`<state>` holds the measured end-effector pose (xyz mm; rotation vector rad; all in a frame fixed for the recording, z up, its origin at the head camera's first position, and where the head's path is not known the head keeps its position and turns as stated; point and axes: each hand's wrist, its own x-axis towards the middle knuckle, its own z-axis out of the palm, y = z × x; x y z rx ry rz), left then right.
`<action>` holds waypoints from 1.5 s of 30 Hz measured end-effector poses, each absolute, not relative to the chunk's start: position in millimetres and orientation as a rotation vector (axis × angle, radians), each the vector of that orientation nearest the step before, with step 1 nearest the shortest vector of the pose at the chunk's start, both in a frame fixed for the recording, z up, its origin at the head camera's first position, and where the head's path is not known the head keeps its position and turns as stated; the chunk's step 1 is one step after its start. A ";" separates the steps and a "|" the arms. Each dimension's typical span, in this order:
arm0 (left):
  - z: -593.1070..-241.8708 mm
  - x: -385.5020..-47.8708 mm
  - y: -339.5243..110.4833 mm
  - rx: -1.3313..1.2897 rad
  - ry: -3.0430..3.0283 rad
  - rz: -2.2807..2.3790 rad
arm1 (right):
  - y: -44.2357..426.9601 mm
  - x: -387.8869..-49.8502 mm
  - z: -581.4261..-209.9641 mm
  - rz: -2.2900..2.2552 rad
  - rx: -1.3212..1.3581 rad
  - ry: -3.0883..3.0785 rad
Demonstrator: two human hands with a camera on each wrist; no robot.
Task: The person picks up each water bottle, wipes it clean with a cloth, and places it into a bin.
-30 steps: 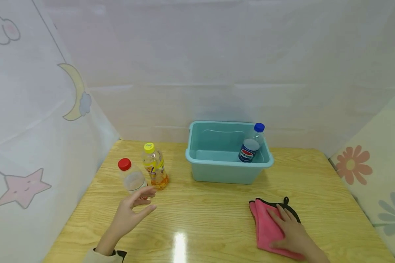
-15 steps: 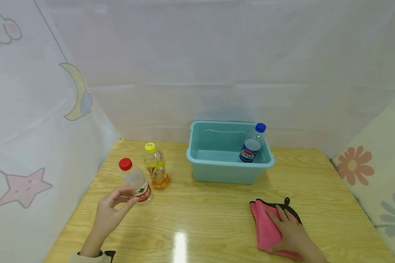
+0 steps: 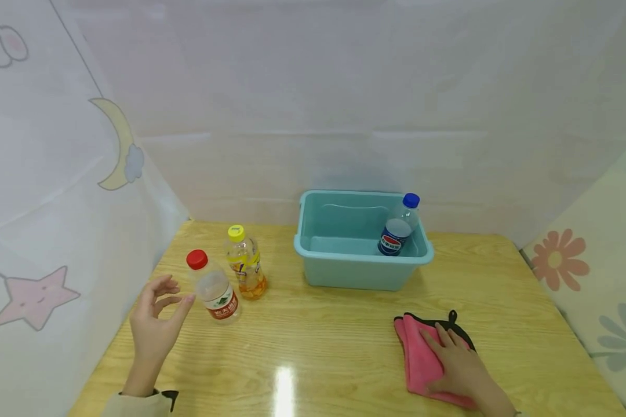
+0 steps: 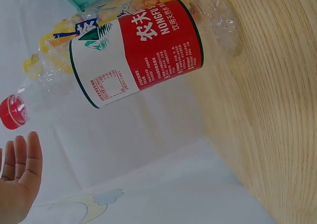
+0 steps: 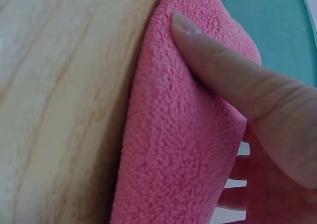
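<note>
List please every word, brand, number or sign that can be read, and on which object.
"农夫": red-capped bottle; continues out of sight.
"NONGFU": same bottle, continuing likewise.
"饮用天然水": same bottle.
Its finer print: too small.
Yellow-capped bottle: lettering unreadable, partly hidden.
Blue-capped bottle: round logo; lettering too small.

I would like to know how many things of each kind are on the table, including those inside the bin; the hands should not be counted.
Bottles: 3 (red-capped bottle, yellow-capped bottle, blue-capped bottle inside the bin)
Bins: 1
Cloths: 1 (pink cloth, partly under the right hand)
Total: 5
</note>
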<state>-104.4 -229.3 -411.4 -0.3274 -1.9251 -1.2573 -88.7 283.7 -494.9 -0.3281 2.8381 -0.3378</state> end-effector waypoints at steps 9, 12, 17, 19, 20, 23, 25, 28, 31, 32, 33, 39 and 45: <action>-418.1 -107.5 -233.6 0.018 -2.336 -1.362 | 283.4 -89.8 -493.2 -0.324 -0.348 2.840; -420.2 -110.8 -234.8 0.033 -2.428 -1.388 | 283.1 -90.2 -492.8 -0.333 -0.344 2.833; -425.2 -115.9 -236.4 0.024 -2.469 -1.401 | 282.6 -90.4 -492.0 -0.334 -0.338 2.833; -427.7 -117.9 -236.8 0.030 -2.487 -1.403 | 282.4 -90.3 -491.9 -0.328 -0.342 2.839; -429.0 -118.8 -236.8 0.027 -2.495 -1.409 | 282.4 -90.2 -491.9 -0.324 -0.346 2.844; -432.7 -121.9 -236.0 0.018 -2.526 -1.429 | 282.5 -90.6 -491.7 -0.319 -0.359 2.868; -434.5 -123.3 -235.0 0.007 -2.541 -1.451 | 282.7 -91.3 -491.5 -0.315 -0.363 2.881; -436.2 -124.1 -233.8 -0.002 -2.552 -1.467 | 282.9 -93.2 -491.1 -0.304 -0.370 2.896; -437.4 -124.5 -233.3 0.001 -2.556 -1.475 | 283.1 -94.7 -491.3 -0.293 -0.381 2.904; -437.7 -124.6 -233.1 0.002 -2.556 -1.476 | 283.2 -95.0 -491.4 -0.291 -0.386 2.909; -437.9 -125.0 -232.9 0.005 -2.557 -1.479 | 283.2 -95.3 -491.5 -0.291 -0.390 2.913; -441.5 -127.7 -233.1 -0.020 -2.555 -1.441 | 283.4 -95.6 -491.9 -0.315 -0.410 2.930; -444.6 -130.3 -233.2 -0.047 -2.518 -1.377 | 285.3 -95.4 -491.9 -0.339 -0.424 2.947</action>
